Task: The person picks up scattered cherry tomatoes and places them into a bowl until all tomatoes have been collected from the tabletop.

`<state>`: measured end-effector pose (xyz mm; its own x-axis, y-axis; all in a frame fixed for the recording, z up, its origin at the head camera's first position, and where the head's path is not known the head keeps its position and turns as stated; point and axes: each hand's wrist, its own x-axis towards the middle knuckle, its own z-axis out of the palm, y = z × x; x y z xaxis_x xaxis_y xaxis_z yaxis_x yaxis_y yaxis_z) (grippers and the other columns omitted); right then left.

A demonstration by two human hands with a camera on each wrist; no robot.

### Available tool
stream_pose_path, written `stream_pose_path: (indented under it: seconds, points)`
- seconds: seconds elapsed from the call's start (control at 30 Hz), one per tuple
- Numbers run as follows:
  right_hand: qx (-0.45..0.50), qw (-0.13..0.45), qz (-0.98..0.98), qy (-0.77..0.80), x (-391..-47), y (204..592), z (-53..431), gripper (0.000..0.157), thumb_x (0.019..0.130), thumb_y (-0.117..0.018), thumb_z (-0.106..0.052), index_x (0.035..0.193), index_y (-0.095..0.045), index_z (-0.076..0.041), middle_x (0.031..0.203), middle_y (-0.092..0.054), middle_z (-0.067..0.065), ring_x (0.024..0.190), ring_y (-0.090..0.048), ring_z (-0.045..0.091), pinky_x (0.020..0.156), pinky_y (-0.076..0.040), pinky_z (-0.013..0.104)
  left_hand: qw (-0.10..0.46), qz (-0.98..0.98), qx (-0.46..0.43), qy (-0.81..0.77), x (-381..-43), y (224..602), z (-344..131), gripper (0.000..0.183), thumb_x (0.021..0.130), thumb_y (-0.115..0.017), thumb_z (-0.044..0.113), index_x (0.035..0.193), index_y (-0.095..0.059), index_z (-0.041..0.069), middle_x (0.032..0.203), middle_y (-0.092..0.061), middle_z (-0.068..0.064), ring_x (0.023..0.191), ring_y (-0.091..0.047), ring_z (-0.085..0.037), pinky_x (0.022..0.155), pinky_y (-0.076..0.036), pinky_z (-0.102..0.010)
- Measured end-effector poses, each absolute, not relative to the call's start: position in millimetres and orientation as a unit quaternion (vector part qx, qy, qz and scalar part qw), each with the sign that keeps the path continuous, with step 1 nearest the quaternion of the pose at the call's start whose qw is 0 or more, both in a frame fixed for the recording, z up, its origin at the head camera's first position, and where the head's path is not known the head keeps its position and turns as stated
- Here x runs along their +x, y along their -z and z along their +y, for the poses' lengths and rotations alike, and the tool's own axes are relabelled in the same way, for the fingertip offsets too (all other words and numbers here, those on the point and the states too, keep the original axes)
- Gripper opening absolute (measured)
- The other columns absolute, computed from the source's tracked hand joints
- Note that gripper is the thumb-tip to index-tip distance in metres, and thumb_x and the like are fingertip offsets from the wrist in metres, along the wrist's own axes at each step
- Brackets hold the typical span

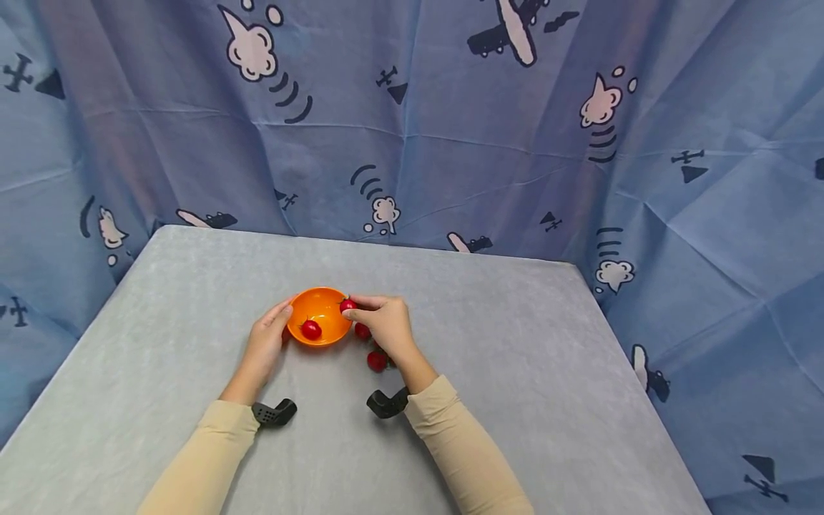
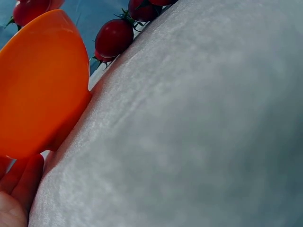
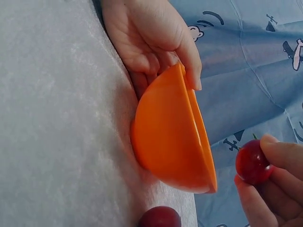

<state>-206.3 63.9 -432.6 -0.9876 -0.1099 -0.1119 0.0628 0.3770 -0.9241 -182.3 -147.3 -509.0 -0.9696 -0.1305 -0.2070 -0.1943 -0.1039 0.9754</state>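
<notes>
An orange bowl (image 1: 330, 301) stands upright on the table with one cherry tomato (image 1: 311, 330) inside. My left hand (image 1: 266, 339) grips it from the left, thumb hooked over the rim and fingers against the outer wall, as the right wrist view shows. Between thumb and fingers my right hand (image 1: 389, 327) pinches another cherry tomato (image 3: 253, 162) with a green stem, above the bowl's right rim. More cherry tomatoes (image 1: 377, 360) lie on the table right of the bowl, partly hidden beneath the right hand. In the left wrist view, several tomatoes (image 2: 114, 38) show beyond the bowl.
The grey cloth-covered table (image 1: 515, 343) reaches out on both sides of the arms. A blue patterned curtain (image 1: 412, 129) hangs behind it and along the sides. Each wrist carries a black camera mount (image 1: 275, 413).
</notes>
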Motion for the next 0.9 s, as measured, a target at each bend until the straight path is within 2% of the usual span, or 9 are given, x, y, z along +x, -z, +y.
stream_pose_path:
  seconds: [0.1,0.23,0.33,0.4,0.5,0.6,0.77,0.83,0.9]
  points:
    - [-0.017,0.076,0.828,0.555,-205.7,433.2,61.8,0.031,0.079,-0.084,-0.026,0.107,-0.08,-0.017,0.109,-0.076,0.009,0.07,-0.063,0.027,0.044,-0.045,0.021,0.021,0.668,-0.123,-0.734,-181.9,509.4,-148.0,0.051,0.108,-0.041,0.032,0.152,-0.04,0.006,0.16,-0.038,-0.008,0.149,-0.033,-0.018,0.124,-0.029,-0.035]
    - [-0.016,0.077,0.83,0.552,-206.0,432.6,59.7,0.031,0.078,-0.085,-0.028,0.107,-0.08,-0.018,0.11,-0.076,0.009,0.074,-0.066,0.034,0.046,-0.046,0.021,0.022,0.669,-0.122,-0.733,-181.5,510.2,-148.6,0.051,0.107,-0.042,0.033,0.152,-0.04,0.007,0.159,-0.039,-0.007,0.149,-0.034,-0.016,0.123,-0.029,-0.034]
    - [-0.015,0.077,0.831,0.55,-207.3,432.2,58.0,0.03,0.078,-0.085,-0.026,0.106,-0.08,-0.018,0.108,-0.077,0.007,0.089,-0.071,0.027,0.06,-0.053,0.02,0.016,0.671,-0.115,-0.733,-181.6,510.8,-148.4,0.051,0.107,-0.042,0.031,0.151,-0.041,0.006,0.158,-0.04,-0.007,0.148,-0.034,-0.016,0.123,-0.029,-0.033]
    - [-0.014,0.077,0.832,0.549,-208.3,432.2,56.6,0.029,0.078,-0.085,-0.025,0.106,-0.08,-0.017,0.107,-0.077,0.006,0.1,-0.07,0.021,0.072,-0.057,0.023,0.011,0.672,-0.111,-0.732,-181.7,511.1,-148.5,0.05,0.108,-0.042,0.031,0.151,-0.042,0.006,0.158,-0.041,-0.007,0.148,-0.035,-0.015,0.123,-0.029,-0.031]
    - [-0.014,0.076,0.836,0.543,-210.0,432.2,54.6,0.029,0.078,-0.084,-0.025,0.106,-0.08,-0.018,0.107,-0.077,0.005,0.107,-0.068,0.017,0.086,-0.058,0.029,0.008,0.672,-0.108,-0.733,-181.8,512.2,-148.4,0.05,0.107,-0.042,0.031,0.151,-0.042,0.006,0.157,-0.042,-0.007,0.147,-0.035,-0.014,0.123,-0.029,-0.03]
    - [-0.018,0.075,0.84,0.538,-211.8,432.4,52.2,0.029,0.078,-0.084,-0.025,0.106,-0.08,-0.017,0.108,-0.077,0.005,0.106,-0.068,0.017,0.087,-0.058,0.03,0.008,0.672,-0.106,-0.732,-181.7,512.5,-148.8,0.05,0.107,-0.042,0.032,0.151,-0.042,0.007,0.158,-0.042,-0.006,0.147,-0.035,-0.014,0.123,-0.029,-0.03]
    - [-0.022,0.074,0.84,0.537,-213.0,433.4,48.4,0.029,0.078,-0.085,-0.025,0.105,-0.08,-0.018,0.108,-0.077,0.005,0.092,-0.066,0.015,0.07,-0.052,0.02,0.011,0.672,-0.106,-0.732,-181.6,511.2,-149.1,0.05,0.107,-0.042,0.032,0.151,-0.042,0.007,0.158,-0.042,-0.006,0.147,-0.035,-0.014,0.123,-0.029,-0.03]
    - [-0.022,0.074,0.839,0.538,-213.3,434.2,46.7,0.029,0.078,-0.086,-0.025,0.105,-0.08,-0.018,0.109,-0.077,0.004,0.095,-0.065,0.015,0.07,-0.052,0.019,0.012,0.672,-0.106,-0.733,-181.7,510.6,-149.1,0.05,0.107,-0.042,0.032,0.151,-0.042,0.007,0.158,-0.042,-0.006,0.147,-0.035,-0.014,0.123,-0.029,-0.03]
    - [-0.02,0.075,0.84,0.537,-213.9,434.6,44.7,0.029,0.077,-0.086,-0.025,0.105,-0.08,-0.019,0.109,-0.077,0.003,0.103,-0.067,0.017,0.078,-0.055,0.023,0.013,0.672,-0.106,-0.732,-181.5,510.2,-149.1,0.05,0.107,-0.042,0.032,0.151,-0.042,0.007,0.158,-0.042,-0.005,0.147,-0.035,-0.014,0.123,-0.029,-0.03]
